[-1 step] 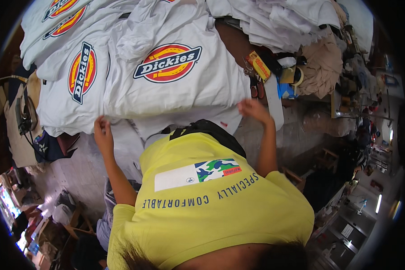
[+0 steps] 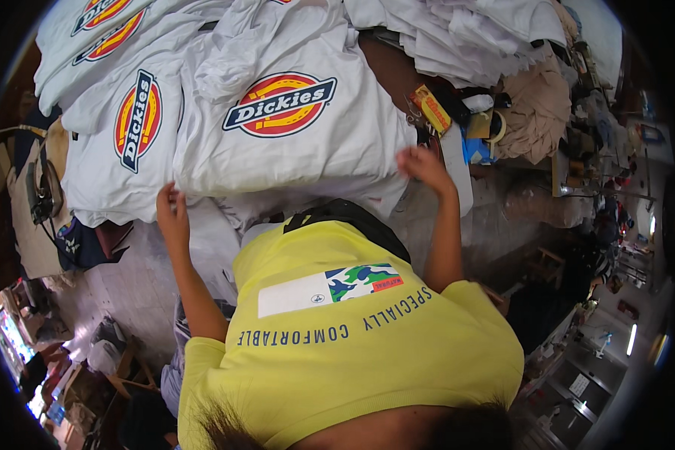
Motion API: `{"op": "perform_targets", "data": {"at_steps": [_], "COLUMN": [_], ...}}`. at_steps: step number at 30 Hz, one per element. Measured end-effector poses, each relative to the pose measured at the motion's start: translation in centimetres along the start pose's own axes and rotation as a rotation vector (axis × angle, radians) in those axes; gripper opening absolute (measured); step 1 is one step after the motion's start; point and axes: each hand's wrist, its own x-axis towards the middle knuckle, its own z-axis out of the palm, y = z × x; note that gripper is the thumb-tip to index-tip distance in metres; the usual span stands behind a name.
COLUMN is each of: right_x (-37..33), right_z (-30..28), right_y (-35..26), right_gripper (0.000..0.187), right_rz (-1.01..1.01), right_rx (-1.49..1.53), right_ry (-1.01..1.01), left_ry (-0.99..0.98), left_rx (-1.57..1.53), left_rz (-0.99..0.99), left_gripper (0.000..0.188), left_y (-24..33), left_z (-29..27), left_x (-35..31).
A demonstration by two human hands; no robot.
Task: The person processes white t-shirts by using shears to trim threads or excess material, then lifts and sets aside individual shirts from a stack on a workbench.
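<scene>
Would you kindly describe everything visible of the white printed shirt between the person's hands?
The white shirt lies print side up, its thin-looking fabric spread fairly flat with creases. A tilted oval print in red and yellow, crossed by a dark blue band with white lettering, marks its middle. Bunched white cloth lies at its upper left. The left hand is at its near left corner, the right hand at its near right; grip is unclear.

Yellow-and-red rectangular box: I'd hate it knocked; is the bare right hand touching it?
Apart: the head view shows a gap between the right hand and the box.
</scene>
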Motion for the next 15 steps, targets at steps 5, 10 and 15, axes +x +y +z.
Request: {"op": "perform_targets", "data": {"at_steps": [5,10,15], "right_x": [11.2,12.3,11.9], "right_z": [-1.1,0.5,0.6], "right_y": [-3.0,-6.5,-5.3], "right_gripper": [0.034,0.027,0.025], "right_rz": [-0.328,-0.493,-0.477], "right_rx": [-0.361,-0.341,-0.067], "right_ry": [0.531,0.369,0.099], "left_ry": [-0.011,0.124,-0.168], "left_rx": [0.437,0.540,-0.315], "left_rz": [0.287,0.295,0.174], "left_gripper": [0.039,0.034,0.014], "left_y": [4.8,4.7,2.7], "left_z": [2.5,1.7,1.6], "left_x": [3.5,4.2,4.9]}}
